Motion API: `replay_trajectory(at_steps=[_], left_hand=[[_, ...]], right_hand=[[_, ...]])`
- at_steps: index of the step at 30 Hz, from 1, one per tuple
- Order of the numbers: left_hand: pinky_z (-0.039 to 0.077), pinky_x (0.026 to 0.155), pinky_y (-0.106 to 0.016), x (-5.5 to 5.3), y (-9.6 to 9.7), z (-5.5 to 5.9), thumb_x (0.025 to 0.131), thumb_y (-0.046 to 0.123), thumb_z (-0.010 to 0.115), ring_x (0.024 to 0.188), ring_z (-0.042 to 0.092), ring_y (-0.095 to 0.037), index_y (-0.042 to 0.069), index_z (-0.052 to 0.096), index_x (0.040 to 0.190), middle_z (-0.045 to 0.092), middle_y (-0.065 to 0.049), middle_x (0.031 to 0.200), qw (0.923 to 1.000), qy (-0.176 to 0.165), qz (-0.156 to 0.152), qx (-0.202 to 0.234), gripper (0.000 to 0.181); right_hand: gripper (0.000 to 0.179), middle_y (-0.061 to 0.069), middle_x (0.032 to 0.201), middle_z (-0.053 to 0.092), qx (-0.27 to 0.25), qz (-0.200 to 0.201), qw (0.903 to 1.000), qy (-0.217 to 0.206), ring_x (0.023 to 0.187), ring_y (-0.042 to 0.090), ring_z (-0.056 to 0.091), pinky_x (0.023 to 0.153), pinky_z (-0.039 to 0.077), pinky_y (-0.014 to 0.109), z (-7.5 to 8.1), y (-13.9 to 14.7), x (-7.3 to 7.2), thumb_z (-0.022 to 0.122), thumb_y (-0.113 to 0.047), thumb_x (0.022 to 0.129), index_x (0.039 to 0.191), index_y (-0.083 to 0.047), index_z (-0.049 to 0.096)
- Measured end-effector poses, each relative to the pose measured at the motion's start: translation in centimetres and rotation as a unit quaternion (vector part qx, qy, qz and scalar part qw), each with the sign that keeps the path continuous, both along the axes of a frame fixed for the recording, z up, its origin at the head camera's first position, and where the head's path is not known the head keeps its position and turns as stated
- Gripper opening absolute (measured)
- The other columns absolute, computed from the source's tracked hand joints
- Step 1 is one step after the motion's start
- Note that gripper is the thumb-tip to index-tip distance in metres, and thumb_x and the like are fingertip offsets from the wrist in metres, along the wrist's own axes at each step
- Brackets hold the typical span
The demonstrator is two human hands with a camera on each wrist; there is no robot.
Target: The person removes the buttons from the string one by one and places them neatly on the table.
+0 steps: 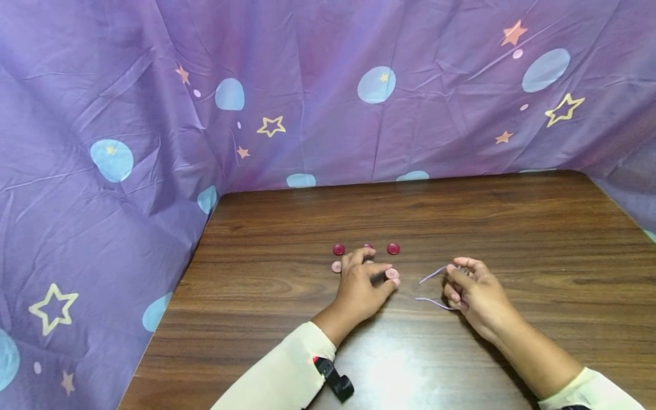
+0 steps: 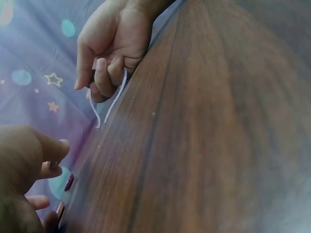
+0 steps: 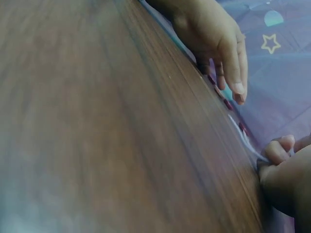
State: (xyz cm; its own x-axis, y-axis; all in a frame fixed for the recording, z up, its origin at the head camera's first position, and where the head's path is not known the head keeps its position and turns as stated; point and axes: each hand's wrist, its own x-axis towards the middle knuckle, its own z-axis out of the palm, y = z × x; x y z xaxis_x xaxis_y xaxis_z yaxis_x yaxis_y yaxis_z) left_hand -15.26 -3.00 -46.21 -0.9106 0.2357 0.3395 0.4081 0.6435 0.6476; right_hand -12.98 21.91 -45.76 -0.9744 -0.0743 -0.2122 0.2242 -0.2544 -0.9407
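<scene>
My left hand [image 1: 359, 287] reaches over the buttons, index fingertip and thumb tip at opposite edges of a pale pink four-hole button [image 1: 392, 274], pinching it. Another pale pink button [image 1: 336, 266] lies by its other fingers. Behind the hand are dark red buttons, one at the left [image 1: 339, 249], one at the right [image 1: 393, 248] and one partly hidden by a finger. To the right, my right hand [image 1: 479, 296] holds a lilac cord [image 1: 434, 303] in curled fingers. Two ends stick out toward the left hand; the cord's middle is hidden in the hand.
The brown wood-grain table [image 1: 266, 228] reaches back to a purple curtain [image 1: 318, 51] printed with stars and blue ovals. The curtain also hangs along the left side. A black strap [image 1: 335, 380] sits at the left sleeve.
</scene>
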Motion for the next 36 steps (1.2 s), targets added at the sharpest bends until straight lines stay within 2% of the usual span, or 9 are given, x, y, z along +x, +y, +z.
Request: replay_trajectory(at_steps=[7,11,15,22,25,31,36], left_hand=[[0.045,0.108,-0.045,0.1,0.4,-0.1,0.087,0.025,0.088,0.126,0.058,-0.037,0.016,0.087,0.114,0.073,-0.015,0.139,0.9996,0.004,0.013,-0.026,0.029],[0.046,0.106,-0.043,0.2,0.6,-0.1,0.086,0.024,0.089,0.122,0.062,-0.035,0.014,0.087,0.113,0.076,-0.015,0.132,0.9985,0.024,0.025,-0.042,0.028],[0.045,0.106,-0.044,0.2,0.9,-0.1,0.085,0.023,0.090,0.120,0.063,-0.034,0.013,0.088,0.111,0.079,-0.015,0.128,0.9974,0.036,0.034,-0.052,0.028],[0.046,0.102,-0.050,0.3,1.6,-0.1,0.083,0.025,0.093,0.116,0.062,-0.038,0.011,0.088,0.110,0.080,-0.017,0.123,0.9969,0.051,0.042,-0.042,0.030],[0.047,0.102,-0.048,0.4,1.9,0.1,0.084,0.026,0.091,0.116,0.061,-0.036,0.014,0.088,0.110,0.079,-0.015,0.124,0.9960,0.036,0.058,-0.057,0.029],[0.052,0.099,-0.045,0.3,2.7,0.7,0.087,0.032,0.089,0.118,0.056,-0.030,0.025,0.088,0.112,0.074,-0.007,0.130,0.9912,-0.033,0.099,-0.081,0.026],[0.053,0.098,-0.044,0.3,3.1,1.0,0.090,0.037,0.087,0.119,0.056,-0.028,0.031,0.087,0.118,0.072,-0.003,0.132,0.9862,-0.056,0.119,-0.101,0.028]], right_hand=[[0.019,-0.007,0.088,0.055,-0.025,0.028,0.9992,0.017,0.065,0.006,0.047,0.056,0.039,0.020,-0.4,1.0,0.0,0.048,-0.018,0.117,0.127,-0.012,0.033],[0.016,-0.006,0.090,0.056,-0.024,0.033,0.9989,0.021,0.064,0.006,0.047,0.056,0.039,0.020,-0.5,1.0,0.0,0.048,-0.020,0.118,0.123,-0.012,0.036],[0.015,-0.005,0.090,0.056,-0.025,0.031,0.9990,0.019,0.064,0.006,0.047,0.056,0.038,0.020,-0.5,1.0,0.0,0.048,-0.021,0.118,0.122,-0.012,0.036],[0.009,-0.006,0.090,0.057,-0.020,0.034,0.9990,0.022,0.064,0.006,0.047,0.055,0.039,0.020,-0.5,1.1,0.1,0.050,-0.019,0.117,0.119,-0.014,0.043],[0.007,-0.006,0.090,0.057,-0.016,0.038,0.9988,0.025,0.064,0.006,0.047,0.055,0.039,0.020,-0.6,1.1,0.1,0.050,-0.019,0.117,0.118,-0.015,0.044],[0.005,-0.006,0.091,0.056,-0.013,0.038,0.9989,0.024,0.064,0.006,0.047,0.056,0.040,0.021,-0.7,1.0,0.1,0.052,-0.017,0.116,0.118,-0.018,0.048],[0.005,-0.007,0.089,0.057,-0.015,0.041,0.9986,0.030,0.063,0.006,0.047,0.055,0.038,0.022,-0.7,1.0,0.1,0.052,-0.015,0.116,0.117,-0.019,0.050]])
